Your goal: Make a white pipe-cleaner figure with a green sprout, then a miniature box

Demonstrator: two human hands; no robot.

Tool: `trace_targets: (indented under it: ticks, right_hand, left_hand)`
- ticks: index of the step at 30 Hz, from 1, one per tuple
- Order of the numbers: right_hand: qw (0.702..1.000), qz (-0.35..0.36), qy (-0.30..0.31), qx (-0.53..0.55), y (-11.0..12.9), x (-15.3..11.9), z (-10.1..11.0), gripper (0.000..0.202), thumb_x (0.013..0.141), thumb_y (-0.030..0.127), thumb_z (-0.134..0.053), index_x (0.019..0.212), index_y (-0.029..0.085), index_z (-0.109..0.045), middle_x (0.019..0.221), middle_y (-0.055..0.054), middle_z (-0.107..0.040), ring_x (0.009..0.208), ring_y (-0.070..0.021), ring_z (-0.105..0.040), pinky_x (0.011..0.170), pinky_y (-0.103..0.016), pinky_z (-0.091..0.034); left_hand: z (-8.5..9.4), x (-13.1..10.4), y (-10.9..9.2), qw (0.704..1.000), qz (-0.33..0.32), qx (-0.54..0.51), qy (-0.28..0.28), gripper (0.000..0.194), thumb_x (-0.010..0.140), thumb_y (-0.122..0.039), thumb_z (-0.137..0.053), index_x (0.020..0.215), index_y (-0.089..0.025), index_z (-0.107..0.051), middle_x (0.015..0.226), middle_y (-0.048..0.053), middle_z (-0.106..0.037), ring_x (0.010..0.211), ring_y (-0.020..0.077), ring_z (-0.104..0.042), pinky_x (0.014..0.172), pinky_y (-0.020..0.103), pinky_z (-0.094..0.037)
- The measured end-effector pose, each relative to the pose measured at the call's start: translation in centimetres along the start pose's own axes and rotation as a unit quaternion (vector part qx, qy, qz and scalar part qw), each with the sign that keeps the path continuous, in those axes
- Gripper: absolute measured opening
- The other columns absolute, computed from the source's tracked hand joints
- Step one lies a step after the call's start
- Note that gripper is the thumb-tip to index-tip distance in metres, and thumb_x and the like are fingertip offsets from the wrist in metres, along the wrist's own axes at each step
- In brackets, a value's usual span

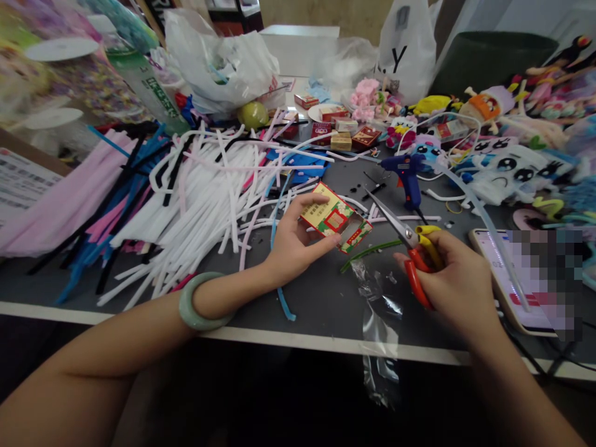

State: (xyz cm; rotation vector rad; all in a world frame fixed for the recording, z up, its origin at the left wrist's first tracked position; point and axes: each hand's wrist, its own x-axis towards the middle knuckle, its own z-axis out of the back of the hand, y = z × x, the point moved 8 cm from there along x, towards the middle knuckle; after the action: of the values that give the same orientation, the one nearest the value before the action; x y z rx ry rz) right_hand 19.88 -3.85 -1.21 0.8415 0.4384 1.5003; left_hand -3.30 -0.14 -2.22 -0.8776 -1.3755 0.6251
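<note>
Fingers of my left hand point(298, 239) are wrapped round a small printed cardboard box point(336, 218), yellow, red and green, with a dark opening or window toward its right end. My right hand point(459, 276) grips scissors point(404, 233) with red and yellow handles, the blades pointing up and left, slightly parted. The tip of the scissors is close to the box but apart from it. Below lies a crumpled clear plastic wrapper point(379, 335), hanging over the table edge. A green pipe cleaner point(372, 253) rests between the two hands.
A big pile of white pipe cleaners point(200, 205) covers the left side. Behind the scissors stands a blue glue gun point(406, 177). On the right lies a phone point(516, 285). Small boxes point(342, 141), plastic bags point(221, 65) and plush figures point(507, 171) crowd the back.
</note>
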Motion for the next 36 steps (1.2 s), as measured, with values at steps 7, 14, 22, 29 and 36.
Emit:
trace_targets:
  ticks: [7,14,22,29,36]
  right_hand:
    - [0.999,0.014,-0.013,-0.043,0.0,0.3,0.2,0.025,0.071,0.042,-0.069,0.080,0.022,-0.059,0.073,-0.004,-0.066,0.064,-0.0215,-0.064,0.058,-0.032,-0.048]
    - [0.997,0.029,0.002,-0.071,-0.2,0.4,0.1,0.021,0.073,0.038,-0.067,0.086,0.022,-0.063,0.074,-0.005,-0.069,0.065,-0.0220,-0.065,0.057,-0.031,-0.047]
    - [0.993,0.042,0.028,-0.111,-0.2,0.6,-0.3,0.024,0.073,0.036,-0.066,0.091,0.020,-0.067,0.086,-0.010,-0.073,0.072,-0.0264,-0.069,0.062,-0.036,-0.050]
    - [0.990,0.044,0.036,-0.131,-0.1,0.6,-0.4,0.024,0.073,0.037,-0.070,0.092,0.023,-0.067,0.090,-0.011,-0.074,0.079,-0.0313,-0.069,0.065,-0.040,-0.050]
    - [0.988,0.033,0.038,-0.148,0.0,0.6,-0.2,0.025,0.072,0.034,-0.070,0.094,0.020,-0.068,0.091,-0.012,-0.074,0.080,-0.0334,-0.070,0.066,-0.041,-0.050]
  left_hand:
    - [0.3,-0.1,1.1,0.999,0.030,-0.020,-0.011,0.057,0.070,-0.020,-0.083,0.116,-0.028,-0.050,0.109,0.002,-0.058,0.092,0.0149,-0.067,0.077,0.027,-0.062]
    - [0.7,0.0,0.9,0.999,0.004,-0.006,-0.036,0.054,0.071,-0.022,-0.082,0.116,-0.028,-0.053,0.108,0.002,-0.056,0.091,0.0135,-0.064,0.078,0.026,-0.062]
    - [0.9,-0.1,0.9,0.999,-0.002,-0.009,-0.045,0.055,0.072,-0.021,-0.082,0.119,-0.029,-0.053,0.115,0.002,-0.053,0.094,0.0131,-0.063,0.080,0.025,-0.061]
    - [1.2,0.1,0.3,0.997,-0.043,0.031,-0.062,0.055,0.073,-0.027,-0.083,0.118,-0.030,-0.053,0.113,0.002,-0.055,0.099,0.0155,-0.064,0.083,0.028,-0.060]
    - [1.2,0.1,0.3,0.998,-0.034,0.031,-0.047,0.057,0.073,-0.030,-0.083,0.118,-0.033,-0.048,0.116,0.002,-0.051,0.100,0.0168,-0.062,0.082,0.030,-0.060]
